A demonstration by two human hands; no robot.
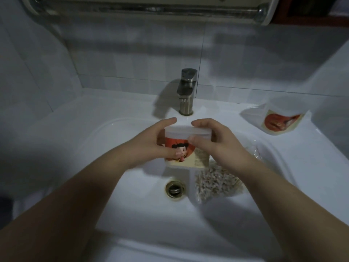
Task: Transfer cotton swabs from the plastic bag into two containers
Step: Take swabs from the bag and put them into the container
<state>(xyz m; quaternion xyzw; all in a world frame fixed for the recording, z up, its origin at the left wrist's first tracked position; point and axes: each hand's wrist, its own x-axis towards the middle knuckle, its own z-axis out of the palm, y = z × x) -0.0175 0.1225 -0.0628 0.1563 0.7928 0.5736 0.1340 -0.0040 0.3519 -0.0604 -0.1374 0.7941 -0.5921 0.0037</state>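
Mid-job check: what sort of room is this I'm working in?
Probably a bathroom: a white washbasin with a drain, a metal tap behind it, and tiled walls. The left hand and right hand hold a container over it.

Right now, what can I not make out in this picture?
Head view only:
- Inside the container: hidden by its lid, the left hand and the right hand.
- The bag: partly behind the right hand, so its opening is unseen.
- The second container: dim and blurred; full or empty is unclear.
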